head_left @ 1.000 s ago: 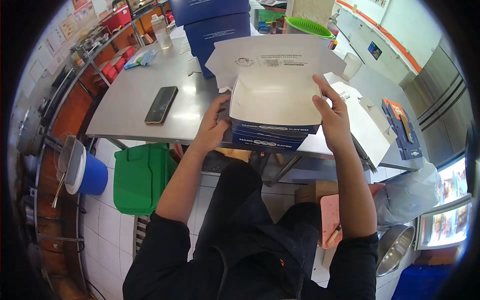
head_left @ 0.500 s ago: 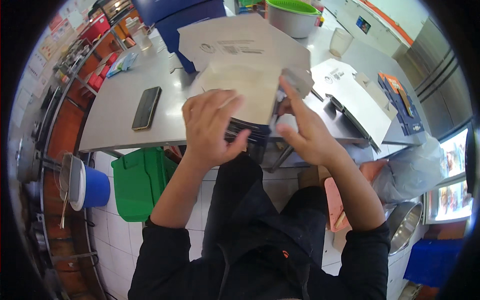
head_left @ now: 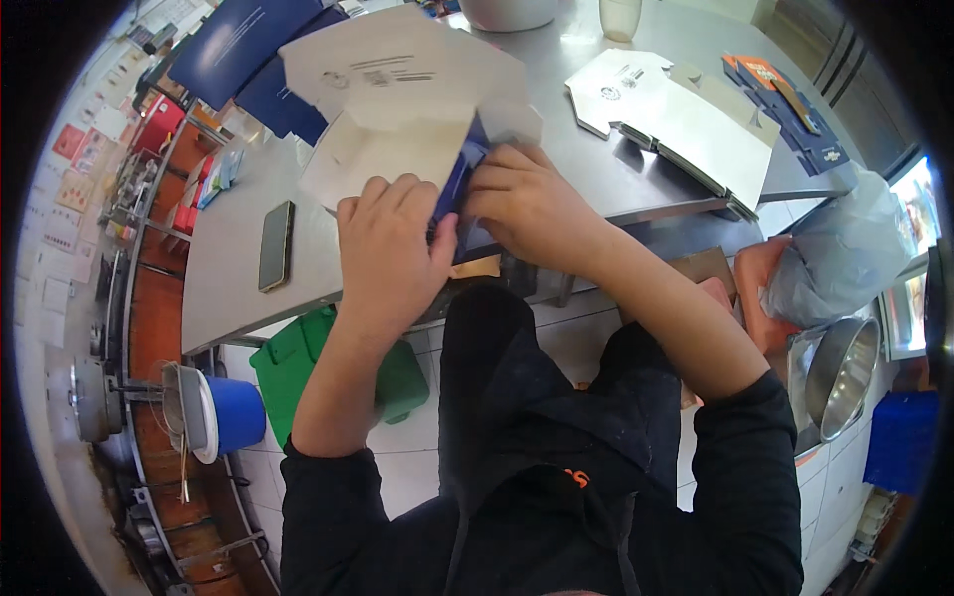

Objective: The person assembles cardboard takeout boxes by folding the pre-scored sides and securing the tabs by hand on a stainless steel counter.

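Observation:
A partly folded cardboard box [head_left: 393, 149], off-white inside and dark blue outside, stands at the near edge of the metal table, its lid raised at the back. My left hand [head_left: 390, 238] is closed over its front wall, with the fingers over the top edge and the thumb at the front right corner. At the box's right side, my right hand [head_left: 527, 204] has its fingers bent around the blue side panel. Its fingertips are partly hidden behind that panel.
Folded blue boxes [head_left: 243, 60] stand behind at the left. A phone [head_left: 276, 246] lies left of the box. Flat white box blanks [head_left: 686, 129] and a blue-and-orange carton [head_left: 790, 114] lie to the right. Below the table sits a green bin [head_left: 298, 363]; a steel bowl [head_left: 845, 377] is at the right.
Both hands have closed on the box; before, their fingers were spread beside it. My right hand has moved in against the side panel. The view has shifted, and the box appears farther left.

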Demonstrator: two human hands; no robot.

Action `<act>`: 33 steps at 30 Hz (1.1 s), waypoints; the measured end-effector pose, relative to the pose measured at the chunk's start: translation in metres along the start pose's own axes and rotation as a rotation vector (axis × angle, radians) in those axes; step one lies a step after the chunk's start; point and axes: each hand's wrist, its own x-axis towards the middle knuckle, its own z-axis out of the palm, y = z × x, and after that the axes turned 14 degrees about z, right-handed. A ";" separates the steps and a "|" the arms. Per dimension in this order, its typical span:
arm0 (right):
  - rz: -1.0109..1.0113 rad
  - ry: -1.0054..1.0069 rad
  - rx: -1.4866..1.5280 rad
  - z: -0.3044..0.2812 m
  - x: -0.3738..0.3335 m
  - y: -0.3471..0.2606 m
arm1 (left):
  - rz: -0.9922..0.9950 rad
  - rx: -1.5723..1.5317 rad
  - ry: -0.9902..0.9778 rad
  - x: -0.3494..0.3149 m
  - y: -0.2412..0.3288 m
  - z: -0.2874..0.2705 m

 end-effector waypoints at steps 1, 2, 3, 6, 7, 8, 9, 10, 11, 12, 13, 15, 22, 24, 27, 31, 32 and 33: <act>-0.002 0.010 0.025 0.001 0.001 -0.001 | -0.003 -0.001 0.008 -0.001 -0.001 -0.001; -0.005 0.020 0.051 0.003 0.003 -0.002 | -0.005 -0.002 0.015 -0.003 -0.003 -0.003; 0.015 0.017 0.114 0.004 0.004 -0.004 | -0.008 -0.002 0.022 -0.005 -0.003 -0.004; 0.060 0.015 0.240 0.007 0.003 -0.004 | -0.064 0.034 -0.070 -0.002 0.003 -0.005; 0.049 0.023 0.258 0.009 0.005 -0.004 | -0.074 0.060 -0.049 -0.003 0.005 -0.004; 0.038 0.030 0.276 0.010 0.005 -0.004 | -0.085 0.087 -0.028 -0.005 0.006 -0.003; 0.054 0.009 0.296 0.010 0.004 -0.004 | -0.096 0.114 -0.006 -0.007 0.007 -0.001; 0.068 -0.012 0.314 0.010 0.004 -0.004 | -0.101 0.141 -0.022 -0.009 0.009 0.000; 0.081 -0.034 0.333 0.009 0.004 -0.003 | -0.105 0.168 -0.037 -0.011 0.011 0.000; 0.079 -0.036 0.335 0.010 0.005 -0.003 | -0.110 0.195 -0.052 -0.013 0.012 0.000; 0.077 -0.041 0.336 0.011 0.005 -0.003 | -0.092 0.184 -0.046 -0.015 0.012 0.001; 0.077 -0.054 0.325 0.012 0.003 -0.002 | -0.054 0.157 -0.034 -0.017 0.011 0.001; 0.058 -0.113 0.316 0.004 -0.001 -0.010 | -0.324 -0.403 -0.328 0.036 -0.035 -0.012; 0.067 -0.084 0.245 0.001 0.000 -0.020 | -0.370 -0.609 -0.363 0.034 -0.052 0.002; 0.151 0.006 0.016 -0.005 -0.003 -0.013 | -0.319 -0.580 -0.535 0.047 -0.056 0.002; 0.191 0.012 -0.095 0.000 0.001 0.006 | -0.237 -0.471 -0.632 0.055 -0.050 0.000; 0.183 0.005 -0.100 0.001 0.003 0.007 | -0.243 -0.478 -0.658 0.057 -0.050 -0.003; 0.156 0.023 -0.110 0.003 0.005 0.010 | -0.250 -0.485 -0.685 0.060 -0.050 -0.006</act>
